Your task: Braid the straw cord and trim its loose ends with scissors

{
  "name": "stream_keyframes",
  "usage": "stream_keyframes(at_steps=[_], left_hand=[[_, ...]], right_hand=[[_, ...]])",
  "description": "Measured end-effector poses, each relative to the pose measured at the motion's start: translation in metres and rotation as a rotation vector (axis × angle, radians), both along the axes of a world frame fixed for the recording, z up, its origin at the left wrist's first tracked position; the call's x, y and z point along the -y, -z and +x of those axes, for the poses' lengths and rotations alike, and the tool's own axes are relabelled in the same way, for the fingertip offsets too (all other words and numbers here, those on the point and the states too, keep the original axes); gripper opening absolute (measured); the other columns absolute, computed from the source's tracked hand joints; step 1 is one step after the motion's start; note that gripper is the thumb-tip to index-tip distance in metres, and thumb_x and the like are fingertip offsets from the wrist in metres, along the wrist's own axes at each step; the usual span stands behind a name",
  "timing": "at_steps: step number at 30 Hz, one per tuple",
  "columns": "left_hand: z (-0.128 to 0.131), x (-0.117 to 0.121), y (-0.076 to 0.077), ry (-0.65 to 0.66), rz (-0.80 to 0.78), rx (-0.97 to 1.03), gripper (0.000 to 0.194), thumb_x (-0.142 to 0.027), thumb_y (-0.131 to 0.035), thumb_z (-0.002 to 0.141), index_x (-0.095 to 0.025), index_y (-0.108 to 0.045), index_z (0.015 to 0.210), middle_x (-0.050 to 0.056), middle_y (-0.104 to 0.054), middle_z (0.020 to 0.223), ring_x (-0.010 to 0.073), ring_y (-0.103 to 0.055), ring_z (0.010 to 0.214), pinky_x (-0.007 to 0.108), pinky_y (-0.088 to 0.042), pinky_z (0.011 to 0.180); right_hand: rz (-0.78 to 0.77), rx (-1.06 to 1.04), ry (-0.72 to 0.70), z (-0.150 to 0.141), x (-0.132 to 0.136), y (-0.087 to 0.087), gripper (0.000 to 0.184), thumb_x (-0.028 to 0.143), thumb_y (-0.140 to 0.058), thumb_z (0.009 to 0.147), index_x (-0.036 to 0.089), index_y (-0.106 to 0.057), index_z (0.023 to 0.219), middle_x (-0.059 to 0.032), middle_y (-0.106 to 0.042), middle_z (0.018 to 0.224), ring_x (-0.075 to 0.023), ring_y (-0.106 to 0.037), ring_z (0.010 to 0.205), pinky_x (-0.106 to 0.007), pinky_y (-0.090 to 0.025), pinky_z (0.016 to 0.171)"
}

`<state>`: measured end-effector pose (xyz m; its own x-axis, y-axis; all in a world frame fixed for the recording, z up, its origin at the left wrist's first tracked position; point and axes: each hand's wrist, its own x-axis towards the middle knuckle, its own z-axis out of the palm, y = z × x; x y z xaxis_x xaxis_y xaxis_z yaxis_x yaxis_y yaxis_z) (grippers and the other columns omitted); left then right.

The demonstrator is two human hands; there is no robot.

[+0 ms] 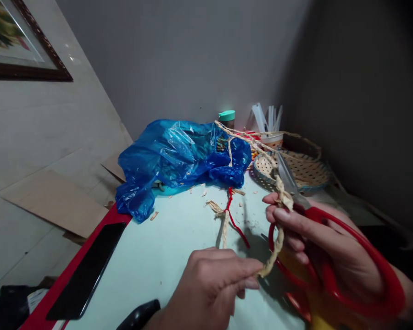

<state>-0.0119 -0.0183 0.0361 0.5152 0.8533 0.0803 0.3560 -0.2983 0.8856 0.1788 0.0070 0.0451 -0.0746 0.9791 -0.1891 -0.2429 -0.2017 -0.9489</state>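
Observation:
My left hand (216, 284) is closed in a pinch on one end of a pale braided straw cord (278, 243), low over the table. Higher up the same cord, my right hand (316, 233) grips it between thumb and fingers, by a twisted knot-like spot. Red-handled scissors (313, 213) hang in my right hand too, their blades pointing up and away. From there the cord runs on toward the blue bag. A second braided piece (225, 229) with a red string (231, 201) tied around it lies beyond my left hand.
A crumpled blue plastic bag (179, 151) fills the table's back. Behind it stands a jar with a green lid (227, 114). Woven baskets (296, 169) sit back right, near a cup of plastic strips (271, 137). A black phone-like slab (89, 270) lies along the left edge. Straw scraps dot the table (179, 238).

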Motion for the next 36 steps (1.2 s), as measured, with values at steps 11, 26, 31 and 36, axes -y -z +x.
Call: stream_keyframes(at_steps=[11, 26, 31, 36], left_hand=[[-0.005, -0.009, 0.006, -0.229, 0.493, -0.208, 0.018, -0.011, -0.063, 0.081, -0.015, -0.072, 0.096, 0.005, -0.071, 0.086, 0.0212, -0.060, 0.085, 0.040, -0.038, 0.087], [0.007, 0.001, -0.005, -0.262, -0.266, 0.313, 0.022, -0.032, -0.057, 0.086, -0.012, -0.066, 0.086, 0.003, -0.057, 0.071, 0.0116, -0.050, 0.065, 0.021, -0.039, 0.061], [0.000, -0.001, -0.006, -0.344, -0.143, 0.261, 0.029, -0.037, -0.053, 0.088, -0.011, -0.067, 0.085, 0.005, -0.061, 0.075, 0.0131, -0.047, 0.067, 0.023, -0.034, 0.060], [0.001, -0.002, -0.001, -0.309, -0.195, 0.280, 0.030, -0.037, -0.051, 0.090, -0.012, -0.067, 0.087, 0.007, -0.064, 0.082, 0.0126, -0.047, 0.065, 0.024, -0.034, 0.059]], right_hand=[[-0.101, -0.236, -0.050, -0.005, 0.005, -0.003, 0.044, 0.040, -0.084, 0.064, 0.021, -0.059, 0.096, 0.0030, -0.055, 0.059, -0.0056, -0.043, 0.041, -0.013, -0.035, 0.037], [-0.079, -0.100, -0.203, -0.014, 0.015, 0.002, 0.037, 0.047, -0.075, 0.075, 0.021, -0.060, 0.095, 0.0015, -0.057, 0.060, -0.0061, -0.042, 0.046, -0.014, -0.031, 0.040], [-0.108, -0.001, -0.139, -0.020, 0.017, -0.007, 0.043, 0.053, -0.076, 0.071, 0.021, -0.056, 0.093, 0.0040, -0.051, 0.055, -0.0054, -0.038, 0.046, -0.014, -0.026, 0.042], [-0.027, 0.076, -0.136, -0.023, 0.018, -0.008, 0.041, 0.051, -0.073, 0.075, 0.020, -0.054, 0.094, 0.0046, -0.049, 0.055, -0.0057, -0.036, 0.044, -0.016, -0.026, 0.040]])
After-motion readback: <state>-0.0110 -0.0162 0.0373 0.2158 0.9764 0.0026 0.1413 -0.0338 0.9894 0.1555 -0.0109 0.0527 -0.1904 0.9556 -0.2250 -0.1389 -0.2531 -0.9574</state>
